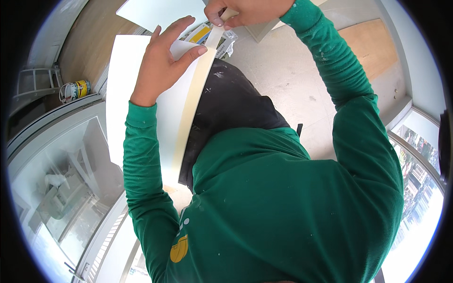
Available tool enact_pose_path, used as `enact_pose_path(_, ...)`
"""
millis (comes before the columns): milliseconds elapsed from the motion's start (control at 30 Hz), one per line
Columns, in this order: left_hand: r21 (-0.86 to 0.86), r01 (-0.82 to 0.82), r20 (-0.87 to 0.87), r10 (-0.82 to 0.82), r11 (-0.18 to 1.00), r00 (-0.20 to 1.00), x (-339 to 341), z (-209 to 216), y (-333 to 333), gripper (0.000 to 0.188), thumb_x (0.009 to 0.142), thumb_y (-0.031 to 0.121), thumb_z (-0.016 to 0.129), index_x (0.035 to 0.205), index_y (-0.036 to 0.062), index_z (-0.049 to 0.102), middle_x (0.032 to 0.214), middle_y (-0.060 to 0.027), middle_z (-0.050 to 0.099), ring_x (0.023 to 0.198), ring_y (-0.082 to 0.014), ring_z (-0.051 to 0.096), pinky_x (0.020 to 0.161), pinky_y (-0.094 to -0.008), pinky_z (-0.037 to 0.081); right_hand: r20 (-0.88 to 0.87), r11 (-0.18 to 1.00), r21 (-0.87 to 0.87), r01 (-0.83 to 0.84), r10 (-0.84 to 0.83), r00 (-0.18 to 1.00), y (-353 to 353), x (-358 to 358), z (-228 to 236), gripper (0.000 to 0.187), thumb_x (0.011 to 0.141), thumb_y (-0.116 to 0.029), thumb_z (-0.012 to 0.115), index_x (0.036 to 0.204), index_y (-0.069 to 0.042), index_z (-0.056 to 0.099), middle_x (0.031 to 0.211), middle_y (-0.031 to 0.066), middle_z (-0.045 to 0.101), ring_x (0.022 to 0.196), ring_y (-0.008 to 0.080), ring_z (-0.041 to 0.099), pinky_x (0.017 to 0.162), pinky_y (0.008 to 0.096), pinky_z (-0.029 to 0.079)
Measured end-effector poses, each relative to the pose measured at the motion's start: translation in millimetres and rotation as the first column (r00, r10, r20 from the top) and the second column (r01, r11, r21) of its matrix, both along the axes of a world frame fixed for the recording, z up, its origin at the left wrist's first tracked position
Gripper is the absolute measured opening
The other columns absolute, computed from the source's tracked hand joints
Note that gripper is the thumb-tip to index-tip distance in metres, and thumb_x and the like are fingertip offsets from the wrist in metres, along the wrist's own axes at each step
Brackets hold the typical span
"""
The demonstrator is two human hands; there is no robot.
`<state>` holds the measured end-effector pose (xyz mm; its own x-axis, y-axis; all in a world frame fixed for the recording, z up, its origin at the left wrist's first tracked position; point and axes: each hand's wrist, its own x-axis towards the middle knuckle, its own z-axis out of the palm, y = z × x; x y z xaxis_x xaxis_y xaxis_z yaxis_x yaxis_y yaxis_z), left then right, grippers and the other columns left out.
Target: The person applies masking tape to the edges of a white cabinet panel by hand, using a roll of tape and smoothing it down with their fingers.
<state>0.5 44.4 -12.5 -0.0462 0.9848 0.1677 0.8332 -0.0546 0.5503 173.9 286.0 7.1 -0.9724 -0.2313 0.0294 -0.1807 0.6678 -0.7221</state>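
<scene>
A white panel (127,61) leans along my left side, against my dark trousers. Down its right edge runs a pale strip of masking tape (189,111). My left hand (158,68) lies spread on the panel's upper part, its thumb pressing on the tape near the top corner. Beyond that corner, a free length of tape stretches taut up to my right hand (255,10), which pinches it between thumb and fingers. A beige piece shows behind those fingers, perhaps the rest of the tape; the hand partly hides it.
Another white board (163,18) is at the far side, with printed packaging (200,34) and clear plastic (228,43) beside it. A brown sheet (370,47) lies on the floor at right. A paint bucket (75,91) and a glass door (71,184) are at left.
</scene>
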Motion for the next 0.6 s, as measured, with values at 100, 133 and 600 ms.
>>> enact_pose_path(100, -0.041, 0.088, 0.04, -0.086, 0.995, 0.995, -0.6, -4.0, 37.5, 0.05, 0.096, 0.038, 0.084, 0.135, 0.007, 0.074, 0.135, -0.0145, 0.075, 0.125, -0.0324, 0.07, 0.127, -0.0543, 0.034, -0.009, 0.987, 0.128, 0.092, -0.092, 0.996, -3.7, 1.9, 15.8, 0.017, 0.084, -0.008, 0.075, 0.095, 0.0, 0.065, 0.09, 0.0182, 0.07, 0.087, 0.0323, 0.071, 0.076, 0.044, 0.053)
enact_pose_path(133, -0.113, 0.063, 0.134, -0.048, 0.992, 0.99, -0.1, -1.8, 44.9, 0.047, 0.096, 0.035, 0.084, 0.132, 0.0061, 0.076, 0.131, -0.0133, 0.076, 0.12, -0.0294, 0.071, 0.122, -0.0504, 0.039, -0.029, 0.991, 0.101, 0.086, -0.084, 0.996, -0.9, 2.3, 15.8, 0.018, 0.084, -0.009, 0.076, 0.095, -0.001, 0.064, 0.088, 0.0187, 0.07, 0.085, 0.033, 0.07, 0.075, 0.0449, 0.052)
enact_pose_path(600, -0.464, 0.052, 0.429, 0.173, 0.884, 0.887, -10.0, 7.5, 64.7, 0.029, 0.098, 0.019, 0.083, 0.12, 0.0, 0.079, 0.108, -0.0045, 0.078, 0.102, -0.0135, 0.067, 0.097, -0.0328, 0.051, -0.11, 0.995, -0.042, 0.095, -0.099, 0.989, 2.9, -8.7, 3.4, 0.022, 0.085, -0.011, 0.079, 0.096, -0.002, 0.062, 0.086, 0.019, 0.069, 0.081, 0.0373, 0.069, 0.069, 0.0493, 0.05)
